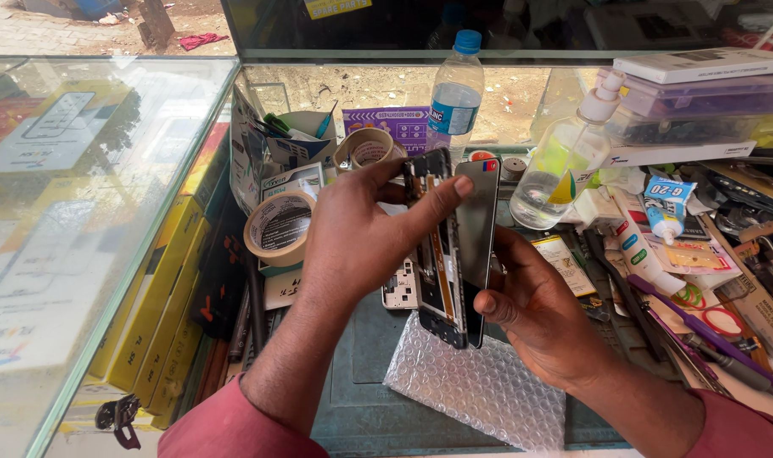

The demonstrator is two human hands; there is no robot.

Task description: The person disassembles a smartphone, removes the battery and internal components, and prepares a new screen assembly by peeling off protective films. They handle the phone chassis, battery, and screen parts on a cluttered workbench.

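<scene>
Head view looks down on a cluttered repair counter (361, 416), where both hands hold an opened phone upright above a sheet of bubble wrap (480, 386). The left hand (352, 233) has its fingers clamped on the phone frame (437, 254) near the top, thumb and forefinger reaching across to the dark screen panel (480, 246). The right hand (531, 309) grips the lower edge from behind, thumb pressed against the panel. Frame and panel stand slightly parted – joined or free, I cannot tell. If the panel is forced wider it could crack, or strain a cable between the halves – and a slip would drop it among the tape rolls (278, 227), water bottle (454, 97) and glue tubes (665, 208).
</scene>
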